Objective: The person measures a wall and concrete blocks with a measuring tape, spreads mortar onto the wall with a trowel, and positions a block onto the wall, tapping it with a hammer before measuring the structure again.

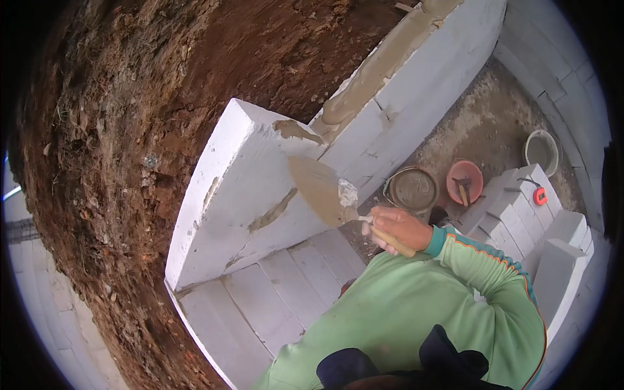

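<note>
Gripping a trowel (323,193) right-handed (right hand (396,229)); left hand's unseen, can't tell. Mortar (385,70) already tops the wall (416,84) ahead; blocks (520,207) rightward sit unlaid.

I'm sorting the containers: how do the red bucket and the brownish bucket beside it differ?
The red bucket is brighter than the dull brownish bucket. The red bucket looks smaller across than the brownish bucket. The red bucket holds a wooden-handled tool; the brownish bucket seems to hold mortar. Both are round, open-topped and on the ground.
</note>
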Demonstrator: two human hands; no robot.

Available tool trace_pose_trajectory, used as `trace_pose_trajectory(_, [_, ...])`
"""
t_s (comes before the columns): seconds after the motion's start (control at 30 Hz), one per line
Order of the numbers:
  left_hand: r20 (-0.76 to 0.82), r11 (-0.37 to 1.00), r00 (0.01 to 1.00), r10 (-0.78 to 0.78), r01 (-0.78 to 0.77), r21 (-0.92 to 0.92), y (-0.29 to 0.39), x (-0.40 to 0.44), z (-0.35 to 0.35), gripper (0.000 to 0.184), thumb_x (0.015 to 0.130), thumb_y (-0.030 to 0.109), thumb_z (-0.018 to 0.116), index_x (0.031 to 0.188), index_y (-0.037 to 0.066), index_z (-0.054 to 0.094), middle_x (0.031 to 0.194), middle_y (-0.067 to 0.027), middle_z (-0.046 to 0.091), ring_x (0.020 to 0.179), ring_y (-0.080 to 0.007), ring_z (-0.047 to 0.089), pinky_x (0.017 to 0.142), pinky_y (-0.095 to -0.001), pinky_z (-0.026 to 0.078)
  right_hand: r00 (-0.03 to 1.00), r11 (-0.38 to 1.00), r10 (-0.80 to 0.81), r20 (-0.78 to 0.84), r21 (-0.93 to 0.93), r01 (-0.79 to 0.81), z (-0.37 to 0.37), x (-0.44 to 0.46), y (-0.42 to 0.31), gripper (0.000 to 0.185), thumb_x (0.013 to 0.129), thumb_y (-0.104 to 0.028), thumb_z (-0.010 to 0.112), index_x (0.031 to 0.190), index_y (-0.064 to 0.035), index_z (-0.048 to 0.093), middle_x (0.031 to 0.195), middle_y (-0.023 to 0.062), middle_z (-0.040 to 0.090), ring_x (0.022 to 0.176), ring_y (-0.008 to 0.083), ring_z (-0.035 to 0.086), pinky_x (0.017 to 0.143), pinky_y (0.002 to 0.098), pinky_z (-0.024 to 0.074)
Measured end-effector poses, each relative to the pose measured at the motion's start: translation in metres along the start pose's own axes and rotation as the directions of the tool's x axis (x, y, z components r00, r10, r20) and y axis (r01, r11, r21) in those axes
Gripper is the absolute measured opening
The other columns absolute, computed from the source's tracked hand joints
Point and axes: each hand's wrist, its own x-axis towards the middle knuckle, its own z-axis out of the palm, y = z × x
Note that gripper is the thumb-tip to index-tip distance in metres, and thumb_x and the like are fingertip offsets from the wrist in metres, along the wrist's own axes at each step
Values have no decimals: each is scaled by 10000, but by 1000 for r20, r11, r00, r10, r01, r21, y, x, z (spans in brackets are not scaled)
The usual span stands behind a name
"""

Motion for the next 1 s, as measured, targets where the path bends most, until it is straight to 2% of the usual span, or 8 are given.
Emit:
trace_pose_trajectory(0.13, [37,904,992,-118,123,-408,33,21,-28,499,990,291,623,1392,3,564,1223,-102,681,1021,-199,678,813,-340,562,925,942,-269,-269,-271,196,4,-36,-14,332,1065,-306,494,1225,-20,549,787,21,558,590,96,540,572,251,462])
trace_pose_trajectory(0.27, [103,717,946,-309,302,-628,104,40,-57,469,977,277,642,1360,10,601,1229,-95,678,1076,-166,654,827,-322,562,953,918,-123,-276,-397,3,15,-50,-79,293,1020,-261,546,1180,-16,558,832,26,593,677,109,576,626,280,483])
trace_pose_trajectory(0.37, [22,852,960,-278,257,-456,159,40,-84,468,982,304,622,1344,8,616,1263,-122,679,1150,-230,641,865,-361,557,964,901,-30,-263,-425,-88,27,-47,-121,284,994,-281,587,1057,-5,575,832,40,608,719,124,596,670,310,499])
trace_pose_trajectory(0.6, [-92,992,990,107,-100,78,37,79,-15,374,971,374,553,1239,149,685,1303,-148,655,1184,-362,617,960,-459,520,983,890,-14,-184,-450,-72,54,-50,-193,321,979,-297,597,1058,14,608,828,78,637,725,159,617,675,330,503])
trace_pose_trajectory(0.73, [-183,618,778,602,-308,723,33,67,-3,327,944,371,546,1167,204,716,1291,-110,658,1167,-368,614,983,-480,507,946,686,-322,-29,-696,212,58,-29,-185,331,966,-293,595,1090,13,607,860,132,645,717,255,649,690,377,517])
trace_pose_trajectory(0.8, [-179,628,770,613,-336,702,35,65,-5,322,935,360,549,1147,187,718,1269,-79,667,1158,-356,613,980,-470,504,920,458,-385,-78,-881,117,79,-24,-173,341,946,-286,643,1124,0,586,938,182,653,736,362,658,689,425,522])
trace_pose_trajectory(0.87, [-15,930,977,213,-198,308,30,61,-3,314,931,352,548,1121,170,720,1243,-52,675,1156,-342,608,977,-452,501,825,212,-564,29,-961,179,77,-3,-121,383,922,-266,691,1160,11,576,898,197,639,742,366,644,684,407,509])
trace_pose_trajectory(1.0, [43,997,996,73,-74,29,27,61,-5,294,932,344,544,1067,145,713,1182,-62,674,1136,-322,597,947,-429,496,830,278,-558,-18,-946,167,50,-21,-88,479,900,-287,725,1226,5,530,915,204,656,770,408,649,658,460,510])
